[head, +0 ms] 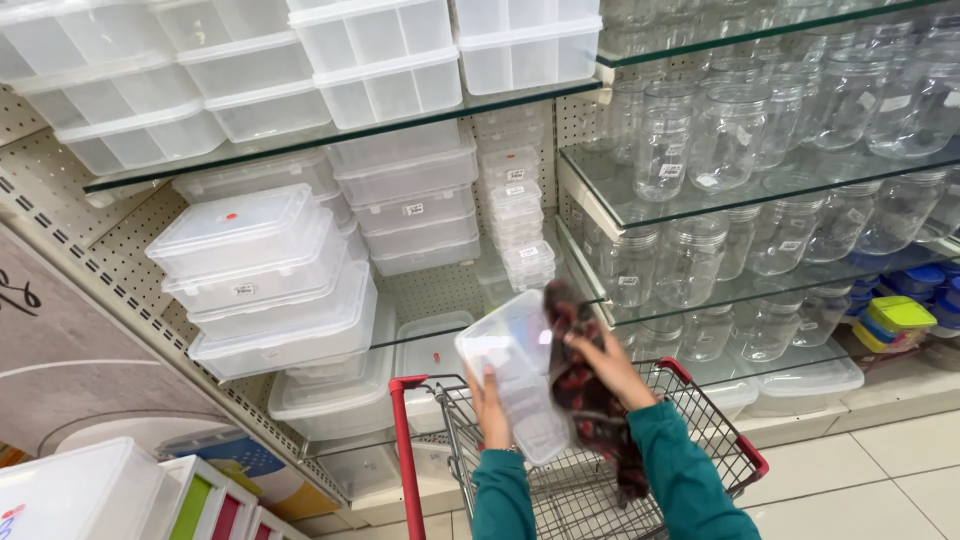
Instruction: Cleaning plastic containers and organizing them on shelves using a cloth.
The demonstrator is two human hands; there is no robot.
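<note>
My left hand (489, 408) grips the lower edge of a clear plastic lidded container (512, 375), held tilted above a shopping cart (590, 480). My right hand (603, 362) presses a dark red patterned cloth (585, 395) against the container's right side. The cloth hangs down past my wrist into the cart. Both sleeves are teal.
Glass shelves (330, 135) hold stacks of clear plastic boxes (262, 275) on the left. Rows of clear jars (700, 140) fill the shelves on the right. The cart has red trim (405, 450). Coloured-lid containers (900, 318) sit far right, white bins (90, 495) at lower left.
</note>
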